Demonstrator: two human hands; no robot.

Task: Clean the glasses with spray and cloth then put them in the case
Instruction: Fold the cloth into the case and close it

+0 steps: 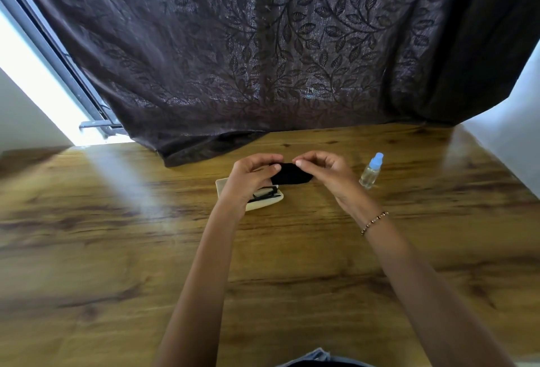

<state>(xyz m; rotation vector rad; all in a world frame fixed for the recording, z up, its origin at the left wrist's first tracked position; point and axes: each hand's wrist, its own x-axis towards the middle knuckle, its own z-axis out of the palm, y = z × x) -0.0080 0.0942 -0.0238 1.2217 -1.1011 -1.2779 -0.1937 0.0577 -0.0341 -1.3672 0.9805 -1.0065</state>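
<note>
Both my hands hold a small black cloth (290, 174) above the wooden table (117, 249). My left hand (251, 175) pinches its left edge and my right hand (324, 169) pinches its top right edge. Under my left hand lies an open cream glasses case (267, 204), with dark-framed glasses (264, 194) resting in it, partly hidden by the hand. A clear spray bottle (371, 172) with a light blue cap stands upright to the right of my right hand.
A dark leaf-patterned curtain (263, 59) hangs at the far edge of the table and drapes onto it. A bright window frame (58, 74) shows at the left. A white wall (511, 138) borders the table's right side.
</note>
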